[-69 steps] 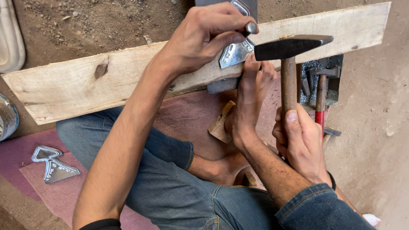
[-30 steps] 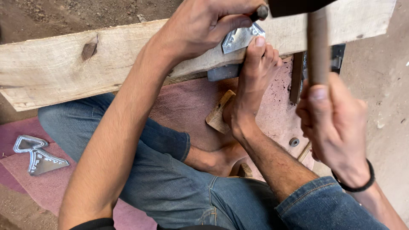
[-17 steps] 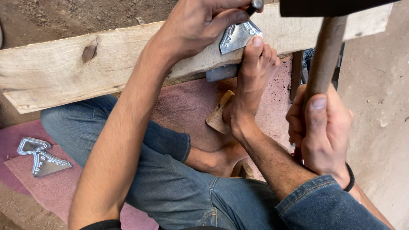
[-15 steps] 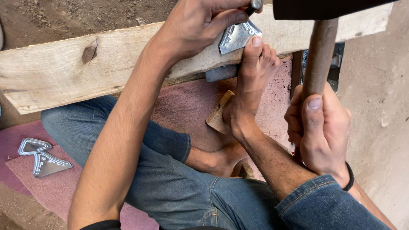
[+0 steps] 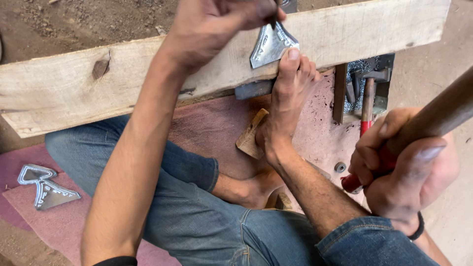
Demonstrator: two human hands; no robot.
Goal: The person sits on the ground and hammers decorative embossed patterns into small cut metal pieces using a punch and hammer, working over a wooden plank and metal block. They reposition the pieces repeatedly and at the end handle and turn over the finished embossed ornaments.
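My left hand (image 5: pixel 217 22) pinches a thin dark metal punch at the top of the view, its tip over a shiny patterned metal sheet piece (image 5: pixel 271 44) lying on a long wooden plank (image 5: pixel 69 83). My bare foot (image 5: pixel 288 98) presses on the sheet's lower edge. At the right my right hand (image 5: pixel 406 172) grips a wooden hammer handle (image 5: pixel 443 111) with a red end; the handle slants up out of the frame and the hammer head is out of view.
I sit on a pink mat (image 5: pixel 212 123) in blue jeans. Cut metal shapes (image 5: pixel 42 186) lie at the lower left. A second red-handled hammer (image 5: pixel 367 98), a wooden block (image 5: pixel 251 135) and a washer (image 5: pixel 340 167) lie beyond my foot. Bare dirt ground lies behind the plank.
The hammer has swung back to the right: its head has left the view and the handle now slants. My left hand stays on the punch and the foot stays on the sheet.
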